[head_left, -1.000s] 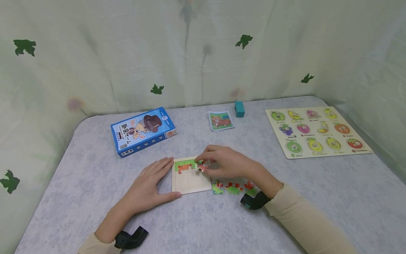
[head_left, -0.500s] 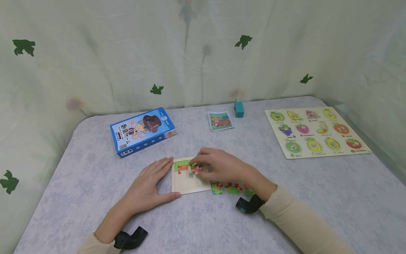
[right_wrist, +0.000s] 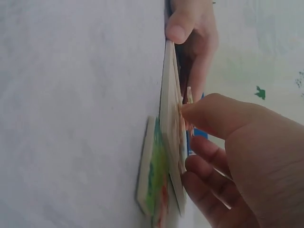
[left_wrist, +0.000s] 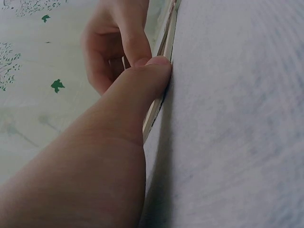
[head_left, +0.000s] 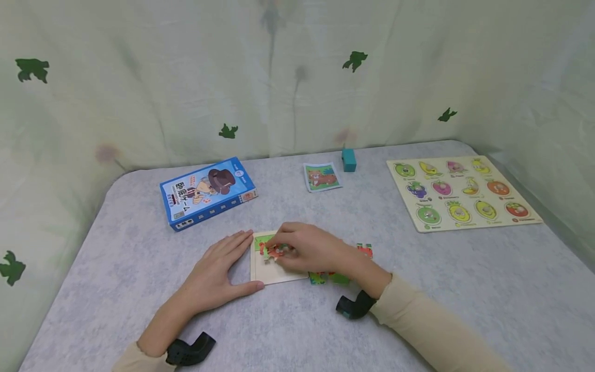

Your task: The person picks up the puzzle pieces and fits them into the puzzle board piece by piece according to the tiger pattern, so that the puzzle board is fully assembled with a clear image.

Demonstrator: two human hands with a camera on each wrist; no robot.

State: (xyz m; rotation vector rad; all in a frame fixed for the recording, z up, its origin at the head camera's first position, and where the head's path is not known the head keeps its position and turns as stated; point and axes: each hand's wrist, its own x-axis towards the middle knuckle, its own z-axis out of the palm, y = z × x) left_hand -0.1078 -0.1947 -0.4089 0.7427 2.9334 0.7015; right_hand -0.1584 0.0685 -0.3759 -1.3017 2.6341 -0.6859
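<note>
A shallow wooden puzzle tray lies flat in the middle of the table, partly under my right hand. That hand pinches a red and green jigsaw piece between thumb and fingers, over the tray's upper left part. The piece looks tilted in the right wrist view. Another piece with a green top shows in the upper left corner, partly covered. My left hand rests along the tray's left side, fingers extended, its thumb touching the edge near the lower left corner. Whether the pieces touch is hidden.
Loose jigsaw pieces lie right of the tray, partly behind the right forearm. Farther back are a blue game box, a bear picture card and a teal block. A fruit puzzle board lies at the right.
My right hand has moved left and slightly nearer with the pinched jigsaw piece, from the tray's upper right to its upper left. The left hand has stayed in place.
</note>
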